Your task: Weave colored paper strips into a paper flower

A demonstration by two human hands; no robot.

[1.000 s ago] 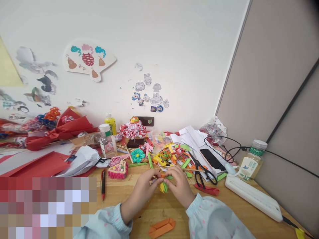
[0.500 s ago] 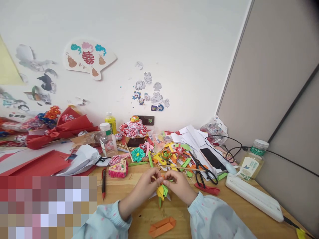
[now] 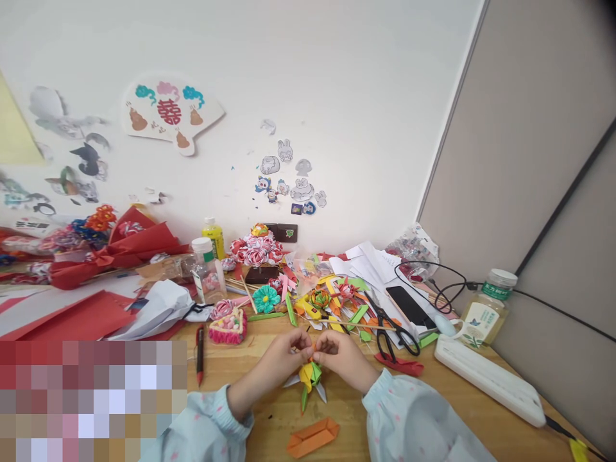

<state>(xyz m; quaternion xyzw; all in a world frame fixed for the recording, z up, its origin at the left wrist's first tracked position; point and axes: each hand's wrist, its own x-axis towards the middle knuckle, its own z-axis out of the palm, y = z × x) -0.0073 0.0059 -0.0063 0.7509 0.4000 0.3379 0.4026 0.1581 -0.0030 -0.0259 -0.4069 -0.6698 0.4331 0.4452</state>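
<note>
Both hands meet over the wooden table around a small folded-paper flower with yellow, green, white and orange parts. My left hand pinches its orange upper end between thumb and finger. From the other side, my right hand pinches the same orange end, its fingertips close to the left ones. Yellow and green petals hang below the fingers, with whitish points spreading to the sides. Just how the fingertips sit on the paper is partly hidden. Nearer to me lies a folded orange paper piece, touched by neither hand.
Black scissors and a phone lie right of the hands, near a white power strip and a bottle. Paper scraps and a teal flower crowd behind. A pen is at left.
The paper flower has turned a little in my fingers, and its whitish points show more at the sides. Both hands stay in nearly the same place.
</note>
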